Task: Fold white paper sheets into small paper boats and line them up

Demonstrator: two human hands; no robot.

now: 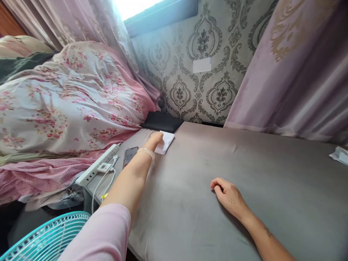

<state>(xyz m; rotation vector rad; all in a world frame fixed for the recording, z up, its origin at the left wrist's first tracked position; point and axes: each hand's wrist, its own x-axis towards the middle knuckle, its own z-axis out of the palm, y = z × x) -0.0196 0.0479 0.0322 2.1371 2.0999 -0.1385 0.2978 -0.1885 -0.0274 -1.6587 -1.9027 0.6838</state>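
My left hand point(156, 140), with a pale bangle point(146, 152) at the wrist, reaches to the far left part of the grey-covered surface point(195, 203). Its fingers are closed on the near left side of a small stack of white paper point(167, 140); some fingertips are hidden. Just behind the paper lies a flat black folder-like item point(163, 121). A phone point(129, 156) rests to the left of my left wrist. On the bare cover, my right hand point(227, 194) lies with its fingers curled in and nothing visible in them.
A white power strip point(98, 165) with plugged-in cables runs along the left edge. Below it stands a turquoise fan guard point(46, 235). Floral bedding point(67, 94) is heaped at the left. A white packet point(339, 155) lies at the far right, near a pink curtain point(272, 90).
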